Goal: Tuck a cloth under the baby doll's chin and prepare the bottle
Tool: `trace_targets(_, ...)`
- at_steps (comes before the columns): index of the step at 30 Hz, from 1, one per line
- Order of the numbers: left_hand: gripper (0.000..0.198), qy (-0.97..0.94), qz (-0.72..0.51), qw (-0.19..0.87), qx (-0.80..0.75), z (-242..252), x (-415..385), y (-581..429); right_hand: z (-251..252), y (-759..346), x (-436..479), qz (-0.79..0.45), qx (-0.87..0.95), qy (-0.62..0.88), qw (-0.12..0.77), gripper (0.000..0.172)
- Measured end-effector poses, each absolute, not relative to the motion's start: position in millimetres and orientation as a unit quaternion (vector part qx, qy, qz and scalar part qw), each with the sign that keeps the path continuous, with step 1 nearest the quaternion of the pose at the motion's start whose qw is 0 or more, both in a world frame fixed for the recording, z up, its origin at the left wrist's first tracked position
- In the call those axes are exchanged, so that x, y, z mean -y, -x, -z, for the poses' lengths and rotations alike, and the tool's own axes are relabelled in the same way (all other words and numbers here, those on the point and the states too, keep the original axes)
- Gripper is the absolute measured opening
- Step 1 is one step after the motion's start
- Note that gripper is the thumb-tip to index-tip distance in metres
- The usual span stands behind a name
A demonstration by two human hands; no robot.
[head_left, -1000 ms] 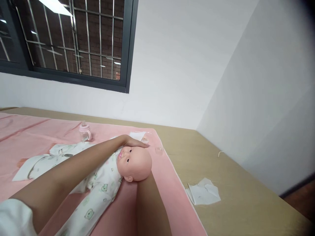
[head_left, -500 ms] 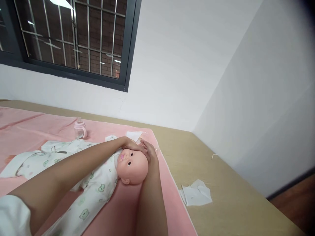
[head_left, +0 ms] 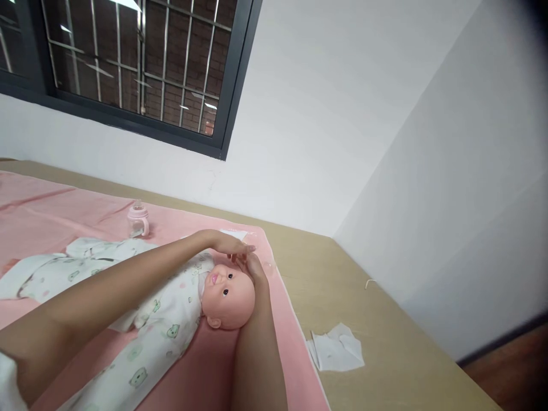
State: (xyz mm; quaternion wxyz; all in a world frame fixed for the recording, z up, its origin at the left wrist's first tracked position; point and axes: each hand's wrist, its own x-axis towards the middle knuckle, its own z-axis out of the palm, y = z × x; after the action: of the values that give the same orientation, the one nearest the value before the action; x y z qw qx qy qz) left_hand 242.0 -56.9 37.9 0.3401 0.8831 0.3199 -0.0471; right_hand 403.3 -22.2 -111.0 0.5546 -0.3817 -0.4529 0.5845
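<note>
A bald baby doll [head_left: 233,299] in a white sleepsuit [head_left: 171,319] with green animal prints lies face up, its head toward the right. My left hand [head_left: 229,244] hovers just past the far side of the head, fingers outstretched to the right and slightly bent. Behind the crown, my right hand [head_left: 256,267] rests against the head, with its forearm alongside it. Its fingers reach left beneath my left hand and are partly hidden. Both hands overlap near their fingertips, and no held object shows. My left forearm crosses above the doll's body.
The doll lies on a pink mat [head_left: 205,371] over a wooden surface [head_left: 308,274]. A pink-topped baby bottle [head_left: 138,221] stands beyond the doll. A white packet [head_left: 234,233] lies behind my hands, and a crumpled white cloth or tissue [head_left: 338,349] at right. White walls and a barred window [head_left: 141,68] stand behind.
My left hand has lifted off the far side of the doll's head. The right hand has dropped slightly, its fingers now under the left. The view has tilted a little.
</note>
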Motion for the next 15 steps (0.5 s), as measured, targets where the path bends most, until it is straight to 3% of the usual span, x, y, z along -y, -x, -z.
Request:
trace_targets(5,0.063,-0.887,-0.158,0.277,-0.334,-59.2,85.1,-191.0,109.4,-402.7,22.1,-0.612,0.408,0.391,0.553,0.042)
trace_targets(15,0.052,-0.880,-0.287,0.256,-0.278,-65.1,129.8,-131.4,52.5,-410.4,49.1,-0.545,0.524,0.397,0.519,0.043)
